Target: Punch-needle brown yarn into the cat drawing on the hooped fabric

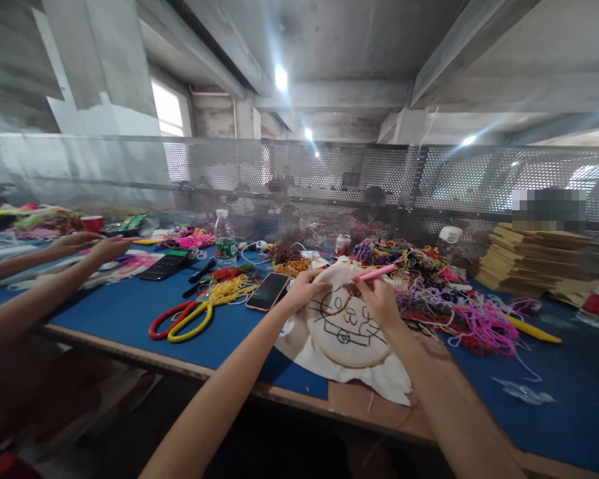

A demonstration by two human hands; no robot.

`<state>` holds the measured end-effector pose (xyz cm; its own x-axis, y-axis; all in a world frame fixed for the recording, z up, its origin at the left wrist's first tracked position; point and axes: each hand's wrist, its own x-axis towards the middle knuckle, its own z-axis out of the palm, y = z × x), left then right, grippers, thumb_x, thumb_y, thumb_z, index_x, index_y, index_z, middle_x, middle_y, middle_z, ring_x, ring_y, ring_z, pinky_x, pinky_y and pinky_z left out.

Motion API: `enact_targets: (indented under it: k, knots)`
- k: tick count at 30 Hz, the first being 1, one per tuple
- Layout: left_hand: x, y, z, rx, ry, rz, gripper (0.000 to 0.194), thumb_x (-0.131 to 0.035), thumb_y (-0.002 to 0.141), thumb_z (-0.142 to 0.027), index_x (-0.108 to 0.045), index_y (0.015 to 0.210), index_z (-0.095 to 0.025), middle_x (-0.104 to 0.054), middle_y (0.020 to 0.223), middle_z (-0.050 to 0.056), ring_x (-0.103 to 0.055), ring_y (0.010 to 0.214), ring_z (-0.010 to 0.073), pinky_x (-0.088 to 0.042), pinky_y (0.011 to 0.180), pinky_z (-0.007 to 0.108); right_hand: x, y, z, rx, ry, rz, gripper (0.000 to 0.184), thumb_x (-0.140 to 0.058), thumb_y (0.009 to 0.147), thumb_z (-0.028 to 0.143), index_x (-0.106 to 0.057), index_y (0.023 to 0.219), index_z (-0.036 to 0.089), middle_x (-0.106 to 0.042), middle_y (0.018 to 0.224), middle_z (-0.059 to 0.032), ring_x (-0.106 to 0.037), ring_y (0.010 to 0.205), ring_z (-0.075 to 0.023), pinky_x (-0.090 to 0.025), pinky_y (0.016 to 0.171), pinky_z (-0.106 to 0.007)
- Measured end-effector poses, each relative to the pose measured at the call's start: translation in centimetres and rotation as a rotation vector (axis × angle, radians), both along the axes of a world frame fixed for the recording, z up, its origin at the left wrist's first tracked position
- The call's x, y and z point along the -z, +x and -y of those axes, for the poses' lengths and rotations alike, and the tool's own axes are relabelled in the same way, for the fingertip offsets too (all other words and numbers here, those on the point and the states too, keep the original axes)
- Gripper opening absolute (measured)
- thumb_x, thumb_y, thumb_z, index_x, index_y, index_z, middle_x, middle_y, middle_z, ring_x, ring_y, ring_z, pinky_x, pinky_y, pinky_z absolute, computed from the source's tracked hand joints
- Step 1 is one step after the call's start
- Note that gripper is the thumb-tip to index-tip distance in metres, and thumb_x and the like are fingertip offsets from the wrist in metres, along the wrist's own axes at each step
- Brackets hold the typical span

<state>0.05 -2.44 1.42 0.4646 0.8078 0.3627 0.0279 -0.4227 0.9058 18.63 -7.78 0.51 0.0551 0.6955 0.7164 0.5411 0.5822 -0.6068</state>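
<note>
A round embroidery hoop (352,351) with white cloth stretched in it leans at the table's front edge. Black lines on the cloth draw an animal face with whiskers, and a strip of brown yarn stitching (335,308) curves along its upper left. My left hand (305,290) grips the hoop's upper left rim, fingers partly behind it. In my right hand (381,301) is a pink pen-shaped punch needle (379,272), held near the hoop's upper right; its tip is hidden by the fingers. Loose cloth (324,372) hangs out below the hoop.
Left of the hoop lie a phone (268,291), red-and-yellow-handled scissors (187,320) and yellow yarn (229,291). Tangled yarn (479,319) heaps on the right, near stacked brown packets (534,259). A bottle (225,238) stands behind. At far left, a co-worker's hands (97,246) reach over the table.
</note>
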Motion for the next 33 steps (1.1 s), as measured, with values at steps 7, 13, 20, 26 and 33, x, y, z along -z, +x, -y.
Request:
enact_targets:
  k: [7,13,20,26,33]
  knots:
    - [0.1,0.0,-0.2,-0.020,0.022,-0.008,0.030,-0.062,0.066,-0.023,-0.068,0.093,-0.013,-0.065,0.086,0.005,-0.055,0.079,0.0160,-0.043,0.076,0.027,0.0,0.0,0.1,0.006,0.013,0.012,0.029,-0.048,0.083,0.048,-0.053,0.081,0.020,-0.061,0.071,-0.0028,-0.058,0.063,-0.0174,-0.043,0.059,-0.027]
    - [0.1,0.0,-0.1,-0.026,0.019,-0.015,0.032,-0.062,0.066,-0.023,-0.068,0.095,-0.014,-0.066,0.089,0.005,-0.056,0.081,0.0169,-0.043,0.078,0.028,-0.2,-0.1,0.3,-0.024,0.012,-0.008,0.028,-0.048,0.084,0.047,-0.053,0.082,0.020,-0.062,0.074,-0.0036,-0.059,0.067,-0.0182,-0.045,0.061,-0.028]
    - [0.2,0.0,-0.1,-0.017,0.001,0.006,0.032,-0.062,0.067,-0.024,-0.068,0.096,-0.013,-0.065,0.087,0.005,-0.055,0.078,0.0153,-0.043,0.074,0.026,-0.2,-0.1,0.4,-0.027,0.001,-0.011,0.026,-0.048,0.084,0.046,-0.052,0.083,0.020,-0.062,0.074,-0.0030,-0.058,0.064,-0.0171,-0.044,0.058,-0.027]
    - [0.3,-0.2,-0.1,0.014,0.018,0.009,0.038,-0.065,0.067,-0.027,-0.066,0.103,-0.014,-0.066,0.093,0.005,-0.056,0.084,0.0174,-0.043,0.077,0.027,-0.1,-0.2,0.4,0.057,-0.006,0.118,0.027,-0.050,0.083,0.046,-0.056,0.079,0.020,-0.062,0.073,-0.0026,-0.058,0.065,-0.0176,-0.043,0.062,-0.028]
    - [-0.1,-0.2,0.3,0.044,0.065,0.004,0.038,-0.064,0.068,-0.029,-0.066,0.104,-0.015,-0.066,0.099,0.006,-0.057,0.091,0.0199,-0.043,0.082,0.028,0.0,-1.3,0.9,0.056,-0.021,0.341,0.019,-0.050,0.083,0.041,-0.059,0.081,0.025,-0.064,0.084,-0.0022,-0.057,0.081,-0.0203,-0.041,0.070,-0.031]
